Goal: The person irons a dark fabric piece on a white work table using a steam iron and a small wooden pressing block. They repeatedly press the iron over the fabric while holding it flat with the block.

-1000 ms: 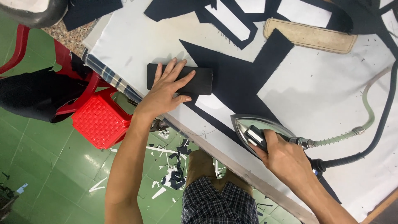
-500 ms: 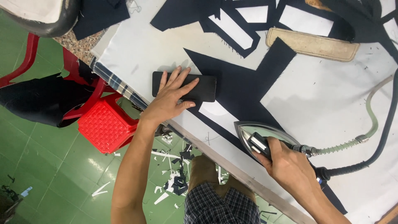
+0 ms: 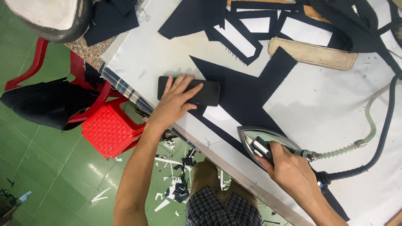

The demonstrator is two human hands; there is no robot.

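Observation:
My left hand (image 3: 176,100) lies flat with spread fingers on a black rectangular block (image 3: 207,93) that sits on the white ironing table (image 3: 331,104). My right hand (image 3: 289,167) grips the black handle of a steel steam iron (image 3: 259,140), which rests near the table's front edge on a strip of dark navy fabric (image 3: 247,92). The navy piece spreads between the block and the iron, with a white patch showing beside the block.
A tan padded board (image 3: 314,53) lies at the back, among more navy cut pieces (image 3: 197,16). A green steam hose (image 3: 370,121) and black cable (image 3: 385,138) trail right. Left of the table stand a red basket (image 3: 111,129) and red chair (image 3: 37,62); scraps litter the green floor.
The view has shifted slightly; both hands keep their holds on the block and the iron, and neither has visibly moved on the table.

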